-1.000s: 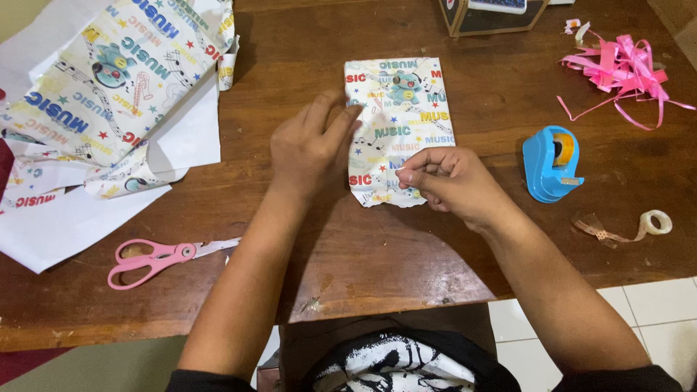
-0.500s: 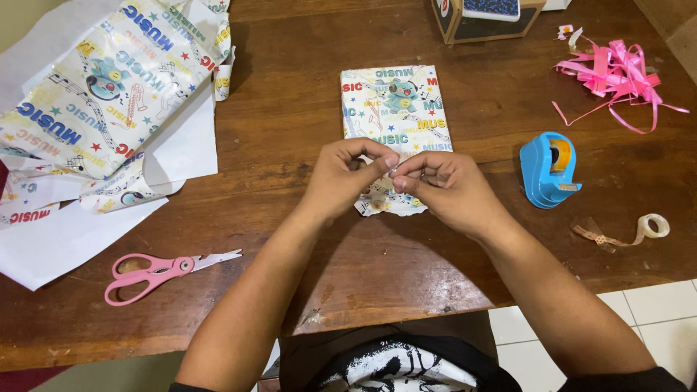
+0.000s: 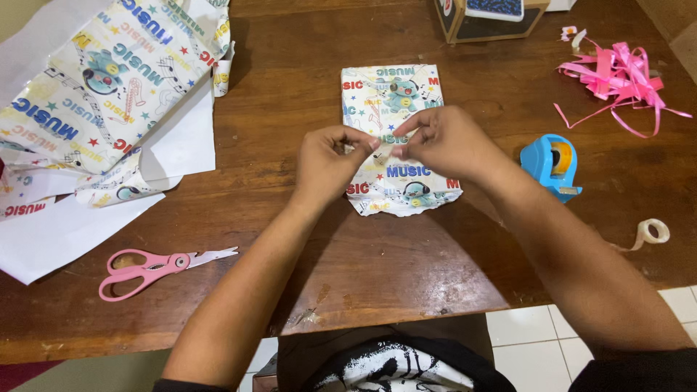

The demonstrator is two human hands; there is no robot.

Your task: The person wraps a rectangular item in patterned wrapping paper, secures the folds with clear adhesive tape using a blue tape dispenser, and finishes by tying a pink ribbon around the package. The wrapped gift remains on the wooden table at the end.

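Observation:
A flat package (image 3: 396, 91) wrapped in white patterned gift paper lies in the middle of the brown wooden table (image 3: 377, 268). My left hand (image 3: 327, 163) and my right hand (image 3: 443, 141) meet just above its middle. The fingertips of both hands pinch a small strip of clear tape (image 3: 385, 147), which is barely visible between them. The near end of the package (image 3: 403, 196) shows below my hands, with a ragged, crumpled paper edge.
Loose sheets of the same gift paper (image 3: 94, 87) cover the far left. Pink scissors (image 3: 156, 265) lie at the near left. A blue tape dispenser (image 3: 552, 163), a small tape roll (image 3: 653, 232) and pink ribbon (image 3: 617, 72) are on the right. A box (image 3: 486, 14) stands at the back.
My left hand left the package and joined the right at the tape strip. Both hands then moved together from the near end up over the package's middle.

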